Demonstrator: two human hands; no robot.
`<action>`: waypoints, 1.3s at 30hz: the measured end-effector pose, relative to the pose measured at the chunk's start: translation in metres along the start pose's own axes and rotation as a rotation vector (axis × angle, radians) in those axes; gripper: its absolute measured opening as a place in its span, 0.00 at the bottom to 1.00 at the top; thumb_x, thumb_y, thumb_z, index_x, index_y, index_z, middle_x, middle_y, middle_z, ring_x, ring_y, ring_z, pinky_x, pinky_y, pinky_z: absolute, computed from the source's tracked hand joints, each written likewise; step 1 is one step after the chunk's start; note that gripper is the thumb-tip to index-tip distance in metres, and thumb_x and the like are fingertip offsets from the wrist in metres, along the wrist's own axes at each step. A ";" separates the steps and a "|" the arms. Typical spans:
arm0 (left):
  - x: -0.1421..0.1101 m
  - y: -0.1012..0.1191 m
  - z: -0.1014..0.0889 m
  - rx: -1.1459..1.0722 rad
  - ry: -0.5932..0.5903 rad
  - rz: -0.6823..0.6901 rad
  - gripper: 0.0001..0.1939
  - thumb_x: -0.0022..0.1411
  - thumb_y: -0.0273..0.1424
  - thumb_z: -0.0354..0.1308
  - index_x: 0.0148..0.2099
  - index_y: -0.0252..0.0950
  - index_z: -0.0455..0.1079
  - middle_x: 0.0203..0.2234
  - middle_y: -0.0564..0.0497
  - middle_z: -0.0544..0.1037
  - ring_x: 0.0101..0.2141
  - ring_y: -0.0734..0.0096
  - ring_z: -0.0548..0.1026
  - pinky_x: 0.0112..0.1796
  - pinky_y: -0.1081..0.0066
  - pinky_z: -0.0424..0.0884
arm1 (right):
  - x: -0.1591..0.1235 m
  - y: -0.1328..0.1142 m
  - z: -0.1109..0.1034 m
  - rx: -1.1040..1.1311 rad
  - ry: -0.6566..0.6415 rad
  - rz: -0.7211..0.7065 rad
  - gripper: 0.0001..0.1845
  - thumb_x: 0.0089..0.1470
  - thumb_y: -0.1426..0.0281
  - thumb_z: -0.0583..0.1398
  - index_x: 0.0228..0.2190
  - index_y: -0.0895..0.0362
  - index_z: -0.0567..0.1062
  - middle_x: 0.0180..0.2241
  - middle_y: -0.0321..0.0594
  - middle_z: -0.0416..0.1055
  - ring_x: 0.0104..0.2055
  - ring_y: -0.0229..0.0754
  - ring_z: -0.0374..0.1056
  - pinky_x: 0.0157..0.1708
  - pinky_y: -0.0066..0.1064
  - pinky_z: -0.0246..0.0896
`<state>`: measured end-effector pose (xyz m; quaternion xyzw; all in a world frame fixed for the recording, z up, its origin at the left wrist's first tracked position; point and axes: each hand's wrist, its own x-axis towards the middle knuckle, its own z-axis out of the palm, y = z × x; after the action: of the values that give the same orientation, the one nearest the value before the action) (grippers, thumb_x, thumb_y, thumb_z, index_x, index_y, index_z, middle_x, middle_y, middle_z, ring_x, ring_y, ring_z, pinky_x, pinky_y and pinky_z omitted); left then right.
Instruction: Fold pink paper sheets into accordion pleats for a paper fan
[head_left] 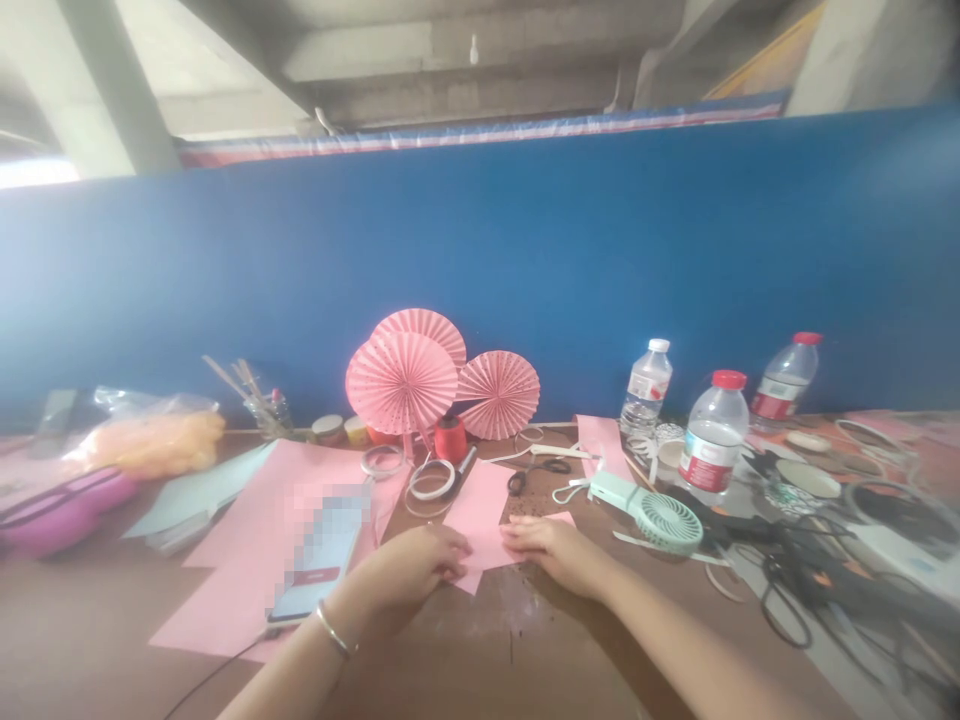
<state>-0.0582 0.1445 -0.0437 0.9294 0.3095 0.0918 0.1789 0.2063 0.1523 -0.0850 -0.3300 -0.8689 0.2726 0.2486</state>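
Observation:
A pink sheet of paper (487, 540) lies on the brown table, with a pink strip crossing or folded over it; which of the two, I cannot tell. My left hand (427, 562) has its fingers curled onto the paper's left side. From the right, my right hand (555, 552) grips the paper, fingertips on top and thumb close to the lower edge. Just beyond the paper are black-handled scissors (517, 482) and a roll of tape (432, 480). Pleated pink paper fans (403, 388) stand behind, next to a red spool (450, 438).
On the left, a phone (322, 550) with a cable rests on larger pink sheets (217, 595). To the right lie a mint handheld fan (660, 515), a water bottle (712, 440) among others, and tangled cables (787, 590). A blue partition (480, 250) rises behind the table.

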 end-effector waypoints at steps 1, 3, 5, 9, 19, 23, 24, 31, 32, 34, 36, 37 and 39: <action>0.001 0.001 0.000 0.004 0.009 -0.001 0.11 0.52 0.22 0.49 0.29 0.38 0.72 0.45 0.51 0.72 0.43 0.68 0.70 0.45 0.70 0.62 | 0.000 -0.001 0.000 0.001 0.001 0.004 0.17 0.58 0.65 0.49 0.46 0.48 0.70 0.52 0.36 0.63 0.57 0.40 0.54 0.57 0.40 0.46; 0.003 0.001 0.001 -0.008 0.029 0.008 0.11 0.51 0.21 0.49 0.32 0.38 0.72 0.43 0.50 0.72 0.41 0.69 0.70 0.44 0.71 0.63 | 0.000 -0.002 0.000 0.003 0.000 0.005 0.17 0.58 0.65 0.49 0.47 0.48 0.69 0.52 0.36 0.62 0.57 0.40 0.54 0.57 0.40 0.46; 0.005 0.001 0.004 -0.011 0.057 -0.003 0.13 0.52 0.20 0.48 0.36 0.37 0.71 0.40 0.50 0.73 0.40 0.70 0.71 0.43 0.72 0.63 | 0.000 -0.003 0.000 -0.001 -0.002 0.002 0.17 0.58 0.64 0.49 0.47 0.48 0.68 0.52 0.36 0.63 0.56 0.40 0.55 0.57 0.40 0.46; 0.007 0.002 0.009 0.054 0.103 -0.067 0.13 0.57 0.24 0.47 0.40 0.39 0.70 0.42 0.51 0.73 0.43 0.69 0.69 0.46 0.70 0.62 | 0.000 -0.002 0.000 -0.029 -0.002 0.006 0.17 0.58 0.63 0.48 0.48 0.46 0.68 0.51 0.34 0.63 0.56 0.40 0.55 0.57 0.38 0.46; 0.006 0.025 0.018 0.209 0.102 -0.145 0.20 0.58 0.24 0.45 0.53 0.42 0.60 0.47 0.50 0.69 0.44 0.65 0.67 0.45 0.66 0.62 | -0.002 -0.016 0.001 -0.289 -0.078 0.000 0.34 0.48 0.81 0.47 0.56 0.46 0.55 0.57 0.29 0.54 0.56 0.44 0.52 0.54 0.38 0.49; 0.011 0.039 0.019 0.264 0.090 -0.160 0.23 0.56 0.22 0.46 0.53 0.44 0.59 0.46 0.51 0.70 0.40 0.64 0.67 0.41 0.66 0.63 | 0.002 -0.022 0.005 -0.331 -0.066 0.021 0.33 0.49 0.80 0.46 0.56 0.48 0.55 0.57 0.31 0.56 0.55 0.45 0.52 0.53 0.40 0.47; 0.011 0.040 0.019 0.270 0.092 -0.176 0.23 0.56 0.22 0.46 0.53 0.44 0.59 0.45 0.52 0.70 0.39 0.64 0.67 0.40 0.67 0.63 | 0.003 -0.022 0.006 -0.339 -0.069 0.030 0.34 0.48 0.80 0.46 0.56 0.48 0.55 0.56 0.32 0.56 0.55 0.45 0.52 0.54 0.42 0.45; 0.010 0.045 0.017 0.305 0.028 -0.294 0.25 0.54 0.21 0.45 0.53 0.44 0.59 0.51 0.52 0.66 0.44 0.64 0.66 0.41 0.68 0.64 | -0.007 -0.011 -0.014 -0.383 -0.109 0.172 0.31 0.47 0.75 0.49 0.53 0.43 0.59 0.55 0.29 0.59 0.59 0.45 0.48 0.57 0.51 0.21; 0.010 0.046 0.016 0.309 0.015 -0.314 0.25 0.54 0.20 0.45 0.53 0.44 0.59 0.51 0.52 0.66 0.45 0.65 0.66 0.41 0.68 0.65 | -0.011 -0.007 -0.019 -0.396 -0.083 0.196 0.28 0.49 0.73 0.50 0.52 0.43 0.61 0.54 0.29 0.61 0.58 0.45 0.49 0.57 0.51 0.20; 0.010 0.050 0.017 0.327 -0.007 -0.361 0.27 0.53 0.19 0.45 0.54 0.45 0.59 0.51 0.51 0.66 0.46 0.64 0.66 0.41 0.67 0.66 | -0.018 0.000 -0.027 -0.441 -0.019 0.239 0.22 0.52 0.69 0.50 0.49 0.43 0.66 0.51 0.29 0.65 0.57 0.47 0.51 0.56 0.51 0.18; 0.010 0.052 0.021 0.370 -0.023 -0.432 0.27 0.53 0.18 0.44 0.54 0.44 0.58 0.50 0.50 0.67 0.46 0.63 0.67 0.41 0.66 0.67 | -0.022 0.004 -0.030 -0.509 0.038 0.288 0.18 0.53 0.66 0.50 0.44 0.44 0.71 0.47 0.30 0.69 0.55 0.47 0.54 0.56 0.50 0.19; 0.010 0.052 0.024 0.400 -0.029 -0.468 0.27 0.54 0.17 0.44 0.54 0.43 0.59 0.49 0.48 0.68 0.46 0.63 0.68 0.41 0.65 0.67 | -0.023 0.005 -0.030 -0.547 0.060 0.308 0.16 0.54 0.66 0.50 0.42 0.45 0.73 0.46 0.31 0.70 0.54 0.47 0.56 0.56 0.49 0.20; 0.010 0.048 0.034 0.472 -0.023 -0.521 0.26 0.55 0.17 0.44 0.55 0.40 0.59 0.47 0.46 0.69 0.45 0.62 0.68 0.42 0.63 0.67 | -0.022 0.005 -0.026 -0.627 0.101 0.331 0.15 0.54 0.64 0.51 0.39 0.49 0.75 0.43 0.35 0.72 0.50 0.47 0.60 0.56 0.48 0.23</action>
<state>-0.0146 0.1058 -0.0557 0.8359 0.5469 -0.0416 -0.0200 0.2389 0.1478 -0.0744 -0.5396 -0.8317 0.0127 0.1301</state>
